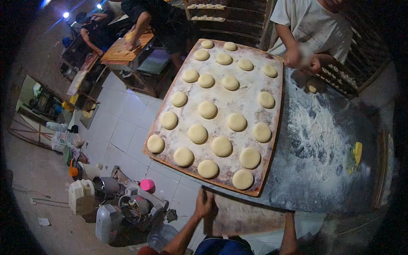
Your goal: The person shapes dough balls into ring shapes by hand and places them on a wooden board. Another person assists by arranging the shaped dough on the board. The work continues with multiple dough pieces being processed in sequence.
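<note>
Pale board (250,214), flat, straight-edged and worn-looking, lies at five o'clock in your view, just beyond your lap and partly under the near rim of the dark tabletop (276,187). Your left hand (207,207), at six o'clock, closes its fingers on the board's left end. Your right forearm (289,236) rises toward its right end between four and five o'clock; your right hand is hidden near the tabletop's rim, so I cannot tell whether it is spread or pinching. Filling the centre, a big wooden tray (244,95) with a brownish edge and a blotchy, floured face carries smooth, round, cream-coloured dough discs (207,109), plump and set apart in loose rows. At three o'clock, powdery white flour (314,131) streaks the dark surface, with a yellow object (357,153) just beyond it. A person in a pale T-shirt (312,29) stands at half past one, hands blurred, near a single dough lump (311,89). Toward half past seven, a rounded pink container (147,185) and a translucent plastic jug (105,224) sit on the floor (127,159), where glossy square tiles show.
</note>
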`<state>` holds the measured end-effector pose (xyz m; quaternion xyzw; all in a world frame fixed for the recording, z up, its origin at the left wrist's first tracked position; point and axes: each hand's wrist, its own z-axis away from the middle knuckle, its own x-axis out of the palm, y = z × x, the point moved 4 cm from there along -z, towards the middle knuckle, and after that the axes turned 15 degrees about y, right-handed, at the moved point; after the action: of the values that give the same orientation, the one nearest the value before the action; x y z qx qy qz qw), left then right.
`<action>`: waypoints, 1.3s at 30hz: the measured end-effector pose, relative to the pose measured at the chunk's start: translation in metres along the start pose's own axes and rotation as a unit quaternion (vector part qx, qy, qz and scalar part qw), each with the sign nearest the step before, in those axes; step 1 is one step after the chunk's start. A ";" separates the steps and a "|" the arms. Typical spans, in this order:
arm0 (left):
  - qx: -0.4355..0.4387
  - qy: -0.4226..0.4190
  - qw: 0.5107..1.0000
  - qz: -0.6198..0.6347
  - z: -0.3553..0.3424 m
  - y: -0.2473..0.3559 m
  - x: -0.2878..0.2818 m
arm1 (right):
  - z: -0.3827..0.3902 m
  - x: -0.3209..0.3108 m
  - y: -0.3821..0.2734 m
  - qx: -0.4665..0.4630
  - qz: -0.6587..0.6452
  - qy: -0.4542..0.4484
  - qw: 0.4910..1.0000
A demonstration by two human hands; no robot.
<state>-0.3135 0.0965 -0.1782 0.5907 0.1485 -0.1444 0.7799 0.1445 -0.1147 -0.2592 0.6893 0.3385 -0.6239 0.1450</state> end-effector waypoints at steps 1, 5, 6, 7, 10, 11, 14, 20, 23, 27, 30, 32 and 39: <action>0.041 0.011 0.996 -0.075 -0.023 0.008 -0.001 | -0.003 0.004 -0.013 0.011 0.002 -0.004 1.000; 0.205 0.003 0.934 -0.293 -0.104 0.033 -0.003 | -0.008 0.021 -0.062 0.034 0.004 -0.018 0.999; 0.231 -0.001 0.916 -0.327 -0.116 0.036 -0.007 | -0.005 0.024 -0.073 0.034 0.007 -0.021 0.999; 0.250 -0.006 0.900 -0.358 -0.127 0.038 -0.008 | -0.005 0.026 -0.082 0.035 0.008 -0.024 0.999; 0.281 -0.014 0.869 -0.406 -0.145 0.040 -0.013 | 0.002 0.026 -0.101 0.034 0.018 -0.032 0.999; 0.289 -0.014 0.865 -0.411 -0.147 0.040 -0.014 | 0.005 0.026 -0.104 0.038 0.019 -0.033 0.999; 0.301 -0.003 0.861 -0.411 -0.154 0.032 -0.015 | 0.008 0.034 -0.104 0.035 0.030 -0.038 0.998; 0.326 0.056 0.866 -0.373 -0.137 0.005 -0.022 | 0.031 0.016 -0.151 0.007 0.003 -0.073 0.997; 0.325 0.130 0.889 -0.294 -0.069 0.019 -0.047 | 0.073 -0.078 -0.230 -0.047 -0.141 -0.108 0.983; 0.258 0.160 0.934 -0.190 0.019 0.095 -0.103 | 0.078 -0.236 -0.336 -0.207 -0.374 -0.126 0.895; 0.275 0.193 0.938 -0.091 0.010 0.175 -0.093 | 0.015 -0.257 -0.373 -0.162 -0.280 -0.015 0.946; 0.288 0.149 0.917 -0.233 -0.018 0.218 -0.058 | -0.002 -0.247 -0.394 -0.134 -0.263 0.001 0.956; 0.291 0.035 0.903 -0.313 -0.051 0.283 -0.043 | -0.020 -0.222 -0.390 -0.102 -0.359 -0.012 0.928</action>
<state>-0.2424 0.2219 0.0745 0.7190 0.3041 -0.3974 0.4824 -0.0907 0.1188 0.0436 0.4956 0.6235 -0.6045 -0.0156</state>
